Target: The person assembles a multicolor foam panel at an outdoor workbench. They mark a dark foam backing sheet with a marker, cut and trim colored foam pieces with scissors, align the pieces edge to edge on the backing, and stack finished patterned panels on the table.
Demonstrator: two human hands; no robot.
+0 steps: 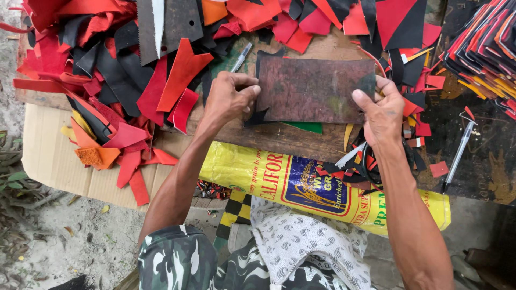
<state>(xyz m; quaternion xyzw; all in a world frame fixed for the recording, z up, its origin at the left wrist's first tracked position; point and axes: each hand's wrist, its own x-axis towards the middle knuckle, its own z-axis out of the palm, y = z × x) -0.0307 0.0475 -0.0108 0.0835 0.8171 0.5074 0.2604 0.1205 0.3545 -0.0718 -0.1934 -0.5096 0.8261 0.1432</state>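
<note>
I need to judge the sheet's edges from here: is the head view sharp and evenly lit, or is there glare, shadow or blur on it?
Head view: soft, even daylight, no glare; the brown mottled sheet and both hands, left and right, are in sharp focus; only faint shadow under the hands; the stacked pieces at the right edge look stretched by wide-angle distortion.

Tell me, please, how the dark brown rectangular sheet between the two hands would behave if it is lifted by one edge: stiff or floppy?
The brown sheet looks thin and lies flat, so it would probably bend, not stay rigid. Its edges are slightly wavy, which suggests a leather-like, pliable material. The left hand and right hand hold opposite ends, so it probably sags if held on one side.
</note>
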